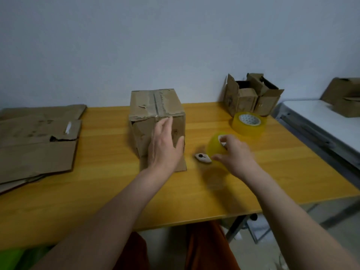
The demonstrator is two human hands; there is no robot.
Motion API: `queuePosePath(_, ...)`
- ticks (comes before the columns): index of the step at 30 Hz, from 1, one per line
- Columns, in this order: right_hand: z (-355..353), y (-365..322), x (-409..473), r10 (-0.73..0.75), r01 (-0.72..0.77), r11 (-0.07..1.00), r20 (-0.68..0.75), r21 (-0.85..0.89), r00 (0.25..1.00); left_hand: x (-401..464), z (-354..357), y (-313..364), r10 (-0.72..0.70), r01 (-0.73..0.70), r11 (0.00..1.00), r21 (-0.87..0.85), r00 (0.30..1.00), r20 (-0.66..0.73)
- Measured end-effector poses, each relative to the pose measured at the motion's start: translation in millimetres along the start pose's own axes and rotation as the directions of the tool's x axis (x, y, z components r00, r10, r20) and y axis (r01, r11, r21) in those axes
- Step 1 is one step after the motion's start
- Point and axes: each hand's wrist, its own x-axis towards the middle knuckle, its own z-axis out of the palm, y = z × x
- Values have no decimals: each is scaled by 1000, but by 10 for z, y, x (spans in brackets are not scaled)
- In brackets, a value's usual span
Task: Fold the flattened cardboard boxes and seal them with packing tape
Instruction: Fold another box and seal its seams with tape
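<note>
Grip: right hand (236, 153) curls round tape roll (216, 146), blurred; left hand (165, 146) lies flat and straight-fingered on folded box (156, 121).
Relation: box mid-frame, just left of roll; top seam runs away from viewer.
Containers: open boxes (251, 95) upper right, contents unseen.
Outward: spare roll (249, 123), flattened cardboard (39, 141) at left.

Quantities: one assembled brown cardboard box (156, 121) under the left hand (164, 147); two yellowish tape rolls, one (215, 147) gripped by the right hand (236, 154), one (249, 123) beyond it; one small white cutter (203, 158) between the hands.
</note>
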Motion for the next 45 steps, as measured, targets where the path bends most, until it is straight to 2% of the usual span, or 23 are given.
queuePosePath(2, 59, 174, -29, -11, 21, 965, 38, -263, 999, 74, -69, -54, 54, -40, 990, 133, 993, -103)
queuePosePath(4, 162, 315, -45, -8, 29, 936, 60, -351, 998, 187, -140, -155, 87, -41, 964, 263, 982, -165)
queuePosePath(6, 246, 379, -57, 12, 21, 927, 86, -374, 996, 303, -231, -249, 24, 31, 943, 332, 987, -160)
queuePosePath(8, 260, 349, -49, 7, 36, 906, 102, -421, 995, 416, -330, -350, -81, 114, 942, 316, 990, -115)
queuePosePath(10, 202, 193, -7, -43, 71, 879, 70, -471, 997, 490, -415, -447, -178, 180, 957, 227, 984, -29)
queuePosePath(12, 138, -65, 76, -135, 116, 918, -25, -378, 990, 515, -469, -530, -214, 205, 968, 144, 976, 50)
queuePosePath(15, 130, -537, 306, -286, 288, 958, -150, -10, 946, 498, -518, -613, -264, 255, 962, 93, 959, 103)
queuePosePath(16, 144, -678, 413, -308, 322, 941, -128, 105, 943, 485, -533, -632, -278, 269, 959, 89, 955, 104)
queuePosePath(18, 190, -901, 620, -304, 288, 909, 3, 302, 953, 447, -561, -652, -265, 260, 964, 55, 956, 127)
queuePosePath(20, 246, -1024, 735, -280, 216, 897, 117, 385, 953, 395, -623, -644, -254, 257, 966, 0, 955, 151)
queuePosePath(22, 296, -1066, 716, -260, 195, 895, 113, 401, 959, 338, -719, -647, -261, 261, 965, 20, 958, 120)
queuePosePath(24, 318, -1094, 601, -248, 216, 902, 38, 374, 968, 246, -832, -651, -226, 217, 970, 107, 970, 87)
queuePosePath(28, 417, -1198, 404, -255, 267, 955, -105, 127, 961, -2, -894, -634, -176, 144, 968, 204, 973, 147)
queuePosePath(30, 470, -1223, 407, -263, 280, 955, -161, 100, 951, -51, -849, -655, -144, 121, 975, 187, 983, 114)
queuePosePath(34, 516, -1170, 421, -330, 356, 930, -213, 95, 919, -15, -776, -737, 36, -39, 978, 203, 999, 16)
queuePosePath(37, 518, -1117, 406, -367, 390, 917, -201, 87, 908, 97, -794, -757, 90, -87, 980, 178, 996, -5)
queuePosePath(42, 461, -1093, 399, -408, 426, 898, -152, 113, 900, 373, -758, -738, 115, -107, 959, 264, 993, -16)
queuePosePath(45, 404, -1035, 450, -403, 413, 886, -90, 212, 911, 395, -707, -816, 130, -123, 985, 121, 990, -56)
